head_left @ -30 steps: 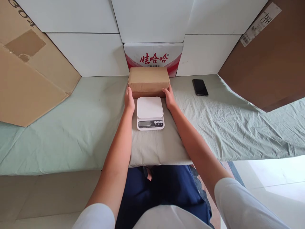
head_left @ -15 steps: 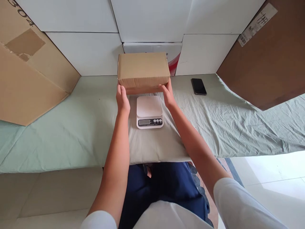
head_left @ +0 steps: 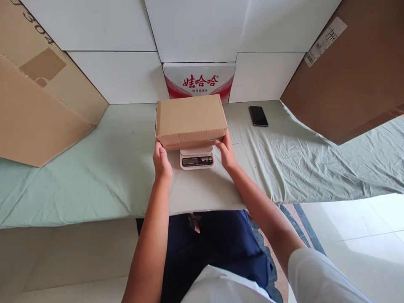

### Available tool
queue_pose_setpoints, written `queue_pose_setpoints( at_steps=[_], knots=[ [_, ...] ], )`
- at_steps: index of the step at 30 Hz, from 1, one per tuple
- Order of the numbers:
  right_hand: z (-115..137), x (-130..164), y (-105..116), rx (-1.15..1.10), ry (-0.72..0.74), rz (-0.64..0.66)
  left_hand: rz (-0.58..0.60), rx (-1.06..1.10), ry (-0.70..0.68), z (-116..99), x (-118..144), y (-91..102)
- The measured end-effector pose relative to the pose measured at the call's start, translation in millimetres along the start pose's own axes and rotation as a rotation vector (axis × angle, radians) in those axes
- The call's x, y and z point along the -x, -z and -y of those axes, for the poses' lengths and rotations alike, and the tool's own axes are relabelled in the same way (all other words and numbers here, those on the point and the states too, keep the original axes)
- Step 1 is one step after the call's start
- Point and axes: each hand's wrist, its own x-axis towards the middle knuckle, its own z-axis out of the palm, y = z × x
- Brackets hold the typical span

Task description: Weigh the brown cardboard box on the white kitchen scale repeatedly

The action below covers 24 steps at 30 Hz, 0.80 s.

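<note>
Since the earlier frame the cardboard box (head_left: 191,120) is coming down and nearer, now covering the scale (head_left: 196,158) platform. The left hand (head_left: 162,159) is gripping its 7 o'clock corner, the right hand (head_left: 225,152) its 5 o'clock corner. The green sheet (head_left: 94,168) is covering the table. A phone (head_left: 258,115) is lying at 2 o'clock; a red-printed carton (head_left: 199,80) is standing at 12 o'clock against white blocks (head_left: 120,75).

Both hands, left grip (head_left: 162,162) and right grip (head_left: 226,153), hold the cardboard box (head_left: 190,121) over the white scale (head_left: 196,159).
</note>
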Motion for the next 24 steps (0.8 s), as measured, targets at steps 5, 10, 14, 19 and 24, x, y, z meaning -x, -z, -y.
queue_pose_setpoints(
  at_steps=[5,10,14,19,24],
  knots=[
    [1.9,-2.9,-3.4,-0.032,-0.034,-0.021,-0.019,0.003,0.014,6.1,-5.4,-0.9],
    [-1.8,-4.6,-1.8,-0.059,-0.060,-0.038,-0.029,0.040,-0.005,12.6,-10.7,-2.7],
    [0.7,-3.0,-1.7,-0.074,-0.064,-0.088,0.009,0.042,-0.013,13.2,-10.6,-4.9],
    [4.8,3.9,-4.4,-0.054,-0.073,-0.164,0.034,0.056,0.006,10.7,-5.7,-5.5],
    [2.4,6.5,-5.9,-0.025,-0.089,-0.185,0.033,0.053,0.000,11.0,-2.9,-4.3]
  ],
)
